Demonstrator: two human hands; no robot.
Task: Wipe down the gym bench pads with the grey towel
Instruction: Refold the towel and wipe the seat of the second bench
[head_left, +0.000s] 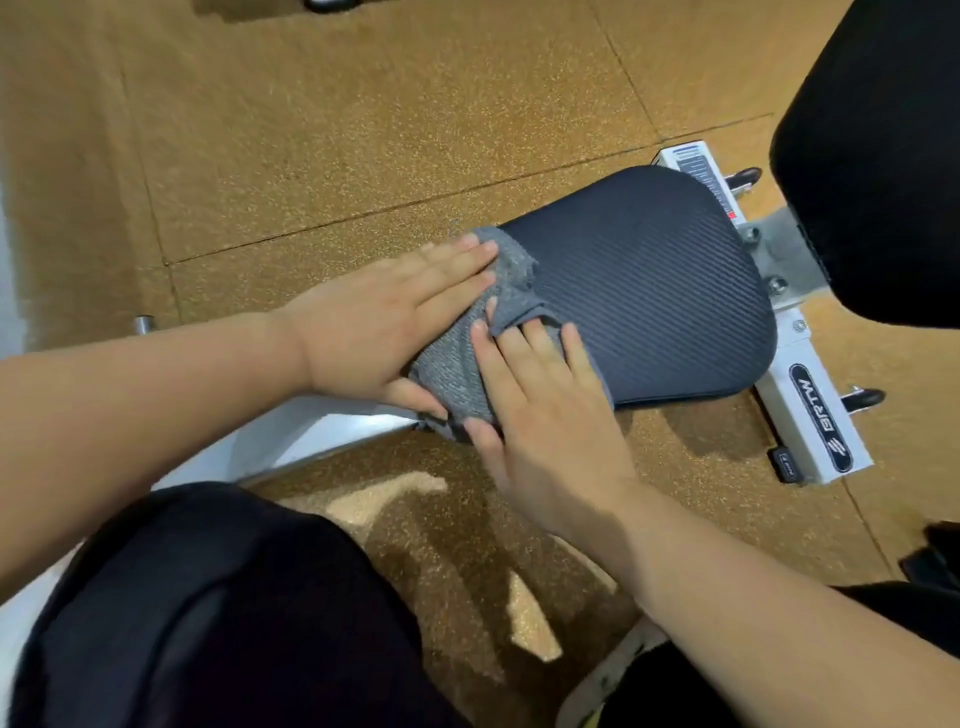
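The dark ribbed seat pad of the gym bench lies in the middle of the view. A grey towel is bunched over the pad's near left end. My left hand lies flat on the towel's left part with straight fingers pointing right. My right hand presses flat on the towel's lower right part, its fingertips reaching onto the pad. A second black pad, the backrest, fills the upper right corner.
The white bench frame with a black logo runs under the pad to the right, with black knobs sticking out. Speckled tan rubber floor surrounds the bench. My dark-clothed knee is at the bottom left.
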